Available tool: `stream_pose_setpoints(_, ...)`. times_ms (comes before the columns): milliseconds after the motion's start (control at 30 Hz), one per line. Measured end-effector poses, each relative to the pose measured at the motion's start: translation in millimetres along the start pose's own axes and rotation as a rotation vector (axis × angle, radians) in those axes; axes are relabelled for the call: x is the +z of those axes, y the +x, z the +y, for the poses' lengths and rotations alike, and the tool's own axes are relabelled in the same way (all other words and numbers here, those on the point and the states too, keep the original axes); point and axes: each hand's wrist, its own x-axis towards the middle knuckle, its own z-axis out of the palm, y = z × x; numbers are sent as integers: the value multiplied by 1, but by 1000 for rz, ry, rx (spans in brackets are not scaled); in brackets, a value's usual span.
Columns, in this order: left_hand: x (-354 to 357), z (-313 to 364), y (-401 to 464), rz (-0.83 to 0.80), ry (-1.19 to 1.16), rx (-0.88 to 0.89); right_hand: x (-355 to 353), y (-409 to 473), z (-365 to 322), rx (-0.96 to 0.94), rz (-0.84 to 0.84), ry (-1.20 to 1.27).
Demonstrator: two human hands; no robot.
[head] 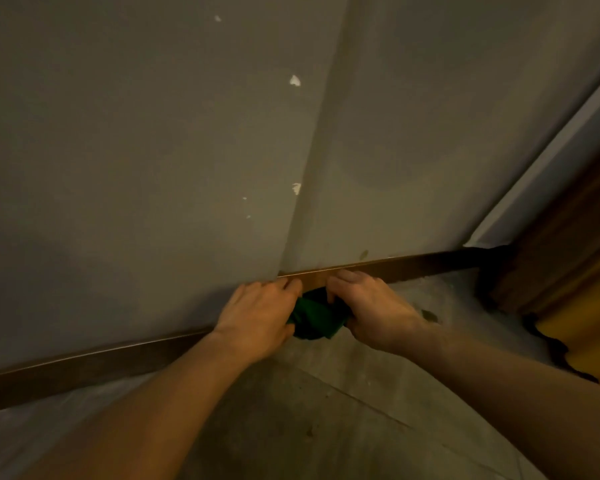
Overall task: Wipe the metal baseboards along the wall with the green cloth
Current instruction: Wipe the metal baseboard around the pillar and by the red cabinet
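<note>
head view, low and close to a wall corner. green cloth (316, 317) bunched on the floor at the foot of the corner, pressed up against the baseboard (413, 268) and pinched between both hands. left hand (257, 317) on the cloth's left side, fingers curled and closed onto the fabric, fingertips up at the top edge of the baseboard where the two runs meet. right hand (371, 306) on the cloth's right side, fingers bent down and gripping the fabric, knuckles just in front of the baseboard. both forearms bare, reaching in from the bottom edge. baseboard dark brown with a thin bright top edge, one run slanting down to the left, the other off to the right as far as a wooden door frame (565, 271). grey wall (136, 150) above, chipped in several small white spots near the corner line. floor (326, 410) grey and dusty, a dark smudge just right of the right wrist.
</note>
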Motion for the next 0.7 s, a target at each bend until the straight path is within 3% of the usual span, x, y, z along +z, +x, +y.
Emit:
stream_pose_setpoints(233,53,47,49,-15,-48,-104,43,-6,92,0,42,87)
stream_pose_setpoints(400,93,67,80,-19,-137,-224,82,0,149,105,110,323)
stream_pose_setpoints(700,152,70,114,7,-250,-527,143,39,195,110,122,529)
